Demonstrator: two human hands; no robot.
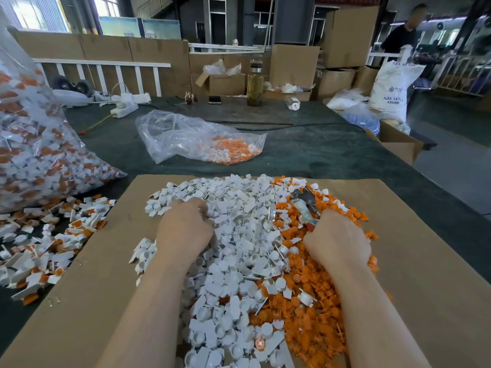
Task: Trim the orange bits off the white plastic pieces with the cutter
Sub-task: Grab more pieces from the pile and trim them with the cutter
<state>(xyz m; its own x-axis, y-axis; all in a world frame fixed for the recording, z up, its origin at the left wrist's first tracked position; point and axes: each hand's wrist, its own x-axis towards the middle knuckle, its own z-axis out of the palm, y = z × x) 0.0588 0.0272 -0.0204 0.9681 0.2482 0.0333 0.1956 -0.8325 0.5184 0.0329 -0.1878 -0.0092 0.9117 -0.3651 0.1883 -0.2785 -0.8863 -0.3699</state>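
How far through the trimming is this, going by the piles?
Done: a large heap of trimmed white pieces and a heap of cut orange bits on the cardboard sheet. In hand: the right hand grips the cutter; the left hand is curled in the white heap. Left: untrimmed pieces at left, a full bag and a partly filled bag.

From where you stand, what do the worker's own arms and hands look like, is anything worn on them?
Both forearms are bare as far as the picture shows: no sleeves reach into view. The left hand and the right hand wear no gloves, and no watch, ring or wristband can be seen on them.
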